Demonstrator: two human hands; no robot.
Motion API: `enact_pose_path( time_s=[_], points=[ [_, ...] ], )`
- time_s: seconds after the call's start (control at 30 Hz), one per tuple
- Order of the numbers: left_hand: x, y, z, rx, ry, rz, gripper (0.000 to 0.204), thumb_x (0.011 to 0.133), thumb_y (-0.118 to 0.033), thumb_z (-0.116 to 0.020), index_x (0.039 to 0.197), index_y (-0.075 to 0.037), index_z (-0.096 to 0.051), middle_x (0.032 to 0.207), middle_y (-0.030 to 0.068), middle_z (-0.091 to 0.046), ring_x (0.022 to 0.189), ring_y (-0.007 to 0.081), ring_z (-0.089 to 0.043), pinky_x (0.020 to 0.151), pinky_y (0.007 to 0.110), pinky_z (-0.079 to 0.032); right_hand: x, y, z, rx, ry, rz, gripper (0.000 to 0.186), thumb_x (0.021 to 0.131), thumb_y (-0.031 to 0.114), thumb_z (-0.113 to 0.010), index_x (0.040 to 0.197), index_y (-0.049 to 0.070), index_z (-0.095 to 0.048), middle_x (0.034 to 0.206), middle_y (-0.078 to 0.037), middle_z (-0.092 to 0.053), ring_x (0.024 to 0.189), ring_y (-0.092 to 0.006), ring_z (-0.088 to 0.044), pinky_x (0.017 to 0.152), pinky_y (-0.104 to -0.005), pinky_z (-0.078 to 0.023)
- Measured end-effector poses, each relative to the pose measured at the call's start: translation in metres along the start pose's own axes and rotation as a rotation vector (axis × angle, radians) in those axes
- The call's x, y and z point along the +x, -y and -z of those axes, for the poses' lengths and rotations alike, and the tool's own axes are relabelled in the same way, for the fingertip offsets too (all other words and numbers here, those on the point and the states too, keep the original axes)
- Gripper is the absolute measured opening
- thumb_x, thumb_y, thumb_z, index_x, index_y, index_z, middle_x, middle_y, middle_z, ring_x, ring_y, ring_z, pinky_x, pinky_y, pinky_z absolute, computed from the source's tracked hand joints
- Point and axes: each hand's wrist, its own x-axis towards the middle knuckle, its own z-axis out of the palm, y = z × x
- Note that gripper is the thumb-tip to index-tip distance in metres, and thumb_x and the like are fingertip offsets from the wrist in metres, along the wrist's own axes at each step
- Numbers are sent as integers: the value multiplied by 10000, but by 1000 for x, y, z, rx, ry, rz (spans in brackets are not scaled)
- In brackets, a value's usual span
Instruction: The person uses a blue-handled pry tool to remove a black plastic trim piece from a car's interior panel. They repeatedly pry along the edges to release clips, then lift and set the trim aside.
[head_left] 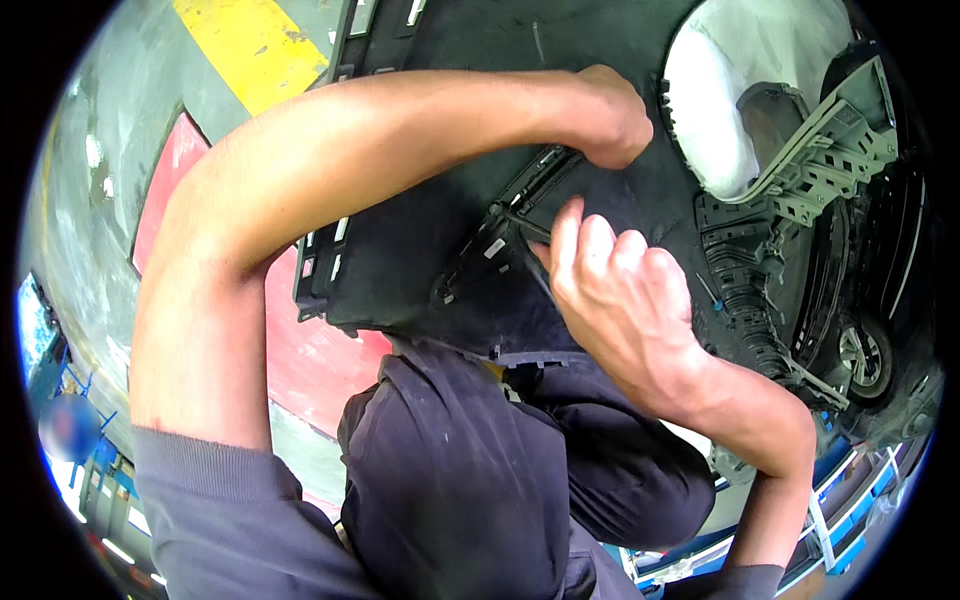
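Observation:
A large black plastic car panel [400, 265] lies in front of my knees. Along it runs a narrow black strip [535, 175] with a raised edge and a small pale label. My left arm reaches across the panel, and my left hand [615, 115] is bent down against it beside the strip's far end; its fingers are hidden behind the wrist. Nearer to me, my right hand [625, 285] is closed with its knuckles up. A thin dark rod [525, 222] runs from its fingers to the strip; what kind of tool or part it is, I cannot make out.
At the right lie a grey slotted bracket [835, 150], a ribbed black part [745, 270] and a white rounded piece [710, 110]. A car wheel [862, 355] shows farther right. The floor carries a yellow stripe [255, 45] and a red area [310, 350]. Blue racks [850, 515] stand lower right.

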Motion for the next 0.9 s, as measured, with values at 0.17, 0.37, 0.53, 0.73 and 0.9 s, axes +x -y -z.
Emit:
enact_pose_path(
  time_s=[0.17,0.37,0.53,0.73,0.9],
  points=[
    [0,-11,-6,-53,-81,144,265,912,-182,-685,1074,-82,-868,1107,138,-840,1038,316,-809,827,463,-638,5,9,5,191,136,-154,347,956,231,-716,1145,-61,-725,726,-12,-641,604,-135,-699,466,-300,-517],
    [-3,-14,-6,15,-135,67,211,908,-171,-689,990,-84,-863,1041,127,-841,992,307,-812,777,456,-632,30,14,21,309,298,-271,361,1093,366,-648,946,42,-713,693,-74,-737,661,-201,-775,599,-341,-592],
    [-9,-5,-22,-17,-278,-7,134,800,-144,-700,751,-52,-783,770,174,-776,754,364,-779,648,499,-593,40,12,27,237,351,-158,244,839,156,-765,1033,9,-761,752,7,-689,669,-100,-726,480,-279,-531],
    [-11,0,-30,-28,-340,-110,119,788,-173,-752,714,-82,-769,737,140,-765,728,325,-774,627,453,-566,14,-20,-3,451,243,-146,403,1084,440,-658,954,59,-687,699,-35,-670,605,-180,-747,505,-308,-566],
    [-13,-6,-14,17,-280,-106,124,772,-178,-759,684,-90,-754,717,133,-757,714,310,-773,597,434,-549,15,-25,0,565,270,-216,402,1077,427,-673,885,76,-636,699,-96,-694,606,-279,-752,518,-394,-571]
  ],
)
